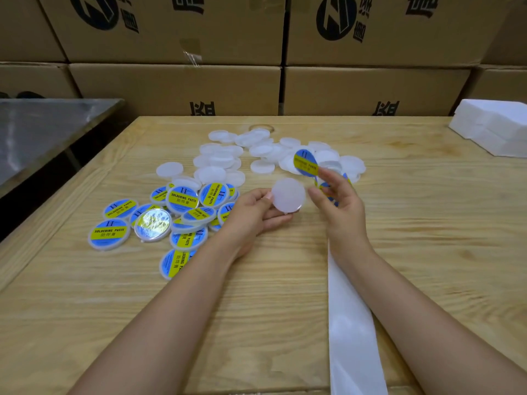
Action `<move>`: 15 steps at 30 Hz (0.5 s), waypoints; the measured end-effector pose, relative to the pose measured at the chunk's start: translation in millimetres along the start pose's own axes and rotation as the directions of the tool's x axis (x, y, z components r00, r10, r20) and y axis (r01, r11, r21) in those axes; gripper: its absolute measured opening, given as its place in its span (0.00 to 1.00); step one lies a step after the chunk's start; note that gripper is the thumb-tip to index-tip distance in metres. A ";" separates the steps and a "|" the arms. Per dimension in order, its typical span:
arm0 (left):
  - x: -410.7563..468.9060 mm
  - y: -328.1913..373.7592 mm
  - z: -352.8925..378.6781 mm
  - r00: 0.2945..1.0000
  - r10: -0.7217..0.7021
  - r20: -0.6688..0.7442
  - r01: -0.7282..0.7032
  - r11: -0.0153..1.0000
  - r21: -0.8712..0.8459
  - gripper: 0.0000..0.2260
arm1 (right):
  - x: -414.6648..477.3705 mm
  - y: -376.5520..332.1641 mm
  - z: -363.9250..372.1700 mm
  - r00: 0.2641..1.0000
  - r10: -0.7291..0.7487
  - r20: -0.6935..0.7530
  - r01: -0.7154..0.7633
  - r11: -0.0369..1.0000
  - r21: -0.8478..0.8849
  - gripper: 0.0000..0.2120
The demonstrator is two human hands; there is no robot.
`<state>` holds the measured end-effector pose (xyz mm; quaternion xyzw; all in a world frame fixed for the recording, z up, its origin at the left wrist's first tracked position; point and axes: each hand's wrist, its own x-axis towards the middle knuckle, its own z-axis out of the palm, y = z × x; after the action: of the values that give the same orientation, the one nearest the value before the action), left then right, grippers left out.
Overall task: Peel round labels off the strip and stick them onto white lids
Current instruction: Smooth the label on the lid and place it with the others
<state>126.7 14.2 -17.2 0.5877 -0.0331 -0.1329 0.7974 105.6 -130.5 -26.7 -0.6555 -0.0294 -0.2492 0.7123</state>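
My left hand (258, 210) holds a blank white lid (288, 194) by its edge, flat face toward me. Just to its right, my right hand (338, 199) pinches a round blue-and-yellow label (305, 162) at its lower edge, and the label stands up above the fingers. The same hand holds the label strip (352, 323), whose bare white backing trails down past my right wrist to the bottom edge of the view. A pile of blank white lids (228, 161) lies behind the hands. Several labelled lids (182, 199) lie to the left.
The work goes on over a wooden table (285, 280). A white foam block (493, 126) sits at the back right corner. Stacked cardboard boxes (176, 89) wall off the far edge. A metal table (42, 132) stands to the left.
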 end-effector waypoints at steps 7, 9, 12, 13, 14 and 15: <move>1.4 -1.6 -1.6 1.000 0.025 0.012 -0.025 1.000 0.013 0.10 | 3.4 2.9 -3.3 0.971 0.229 0.069 -0.239 0.935 0.263 0.04; 0.9 -1.9 -2.3 0.999 0.031 0.037 -0.031 0.999 0.018 0.09 | 2.6 0.8 -2.3 0.966 0.241 0.098 -0.258 0.936 0.239 0.05; -0.5 -2.5 -2.6 0.997 0.037 0.066 -0.039 0.999 0.024 0.09 | 3.7 2.3 -2.3 0.957 0.277 0.083 -0.289 0.936 0.203 0.10; -1.0 -2.7 -2.6 0.996 0.037 0.075 -0.039 0.999 0.024 0.09 | 3.7 3.1 -2.1 0.955 0.283 0.087 -0.295 0.935 0.199 0.07; -1.6 -2.7 -2.3 0.996 0.036 0.085 -0.038 0.999 0.025 0.08 | 3.7 3.6 -2.1 0.953 0.289 0.088 -0.301 0.932 0.202 0.05; -2.1 -2.6 -2.0 0.995 0.033 0.094 -0.035 0.999 0.024 0.08 | 3.8 3.8 -2.1 0.951 0.297 0.083 -0.308 0.929 0.204 0.04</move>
<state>124.6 15.9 -20.1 0.5902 -0.0822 -0.1462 0.7897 109.8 -133.6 -29.1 -0.5776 0.0270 -0.1150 0.8077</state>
